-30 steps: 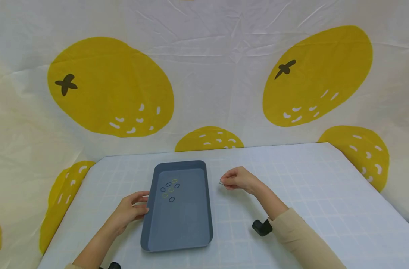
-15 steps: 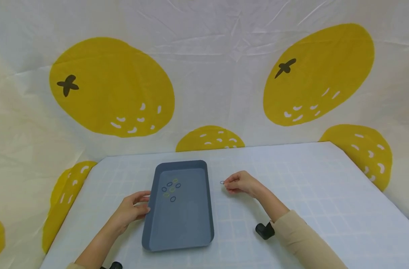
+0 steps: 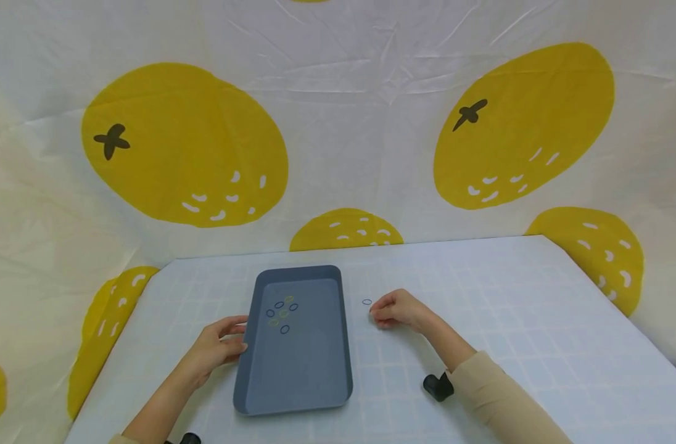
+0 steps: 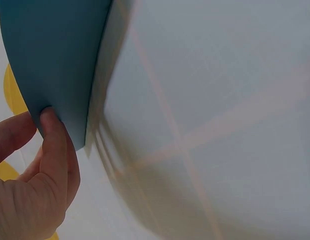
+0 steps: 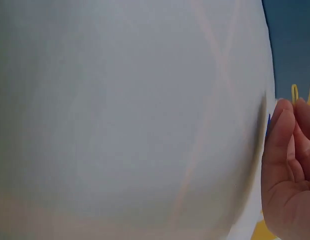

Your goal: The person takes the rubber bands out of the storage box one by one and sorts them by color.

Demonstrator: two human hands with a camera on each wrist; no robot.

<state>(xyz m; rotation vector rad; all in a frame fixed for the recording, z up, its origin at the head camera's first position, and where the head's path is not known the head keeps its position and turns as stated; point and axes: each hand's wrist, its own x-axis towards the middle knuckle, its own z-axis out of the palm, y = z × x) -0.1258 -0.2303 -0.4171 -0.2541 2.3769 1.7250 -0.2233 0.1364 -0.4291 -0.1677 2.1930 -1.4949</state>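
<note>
My left hand grips the left side wall of a grey-blue tray, thumb and fingers at its rim. The same wall fills the upper left of the left wrist view. Several small dark blue and yellow rubber bands lie in the tray's far half, among them a dark one. To the right of the tray, my right hand is low over the table. Its thumb and fingertips pinch a yellow rubber band, which sticks up in the right wrist view. A dark blue rubber band lies just left of those fingertips.
A pale checked cloth covers the table. Behind it hangs a white sheet printed with large yellow fruit. Black wrist camera mounts stick out below both forearms.
My right hand has let go of the dark blue rubber band, which stays on the cloth, and has shifted slightly right and nearer. The left hand and tray hold still.
</note>
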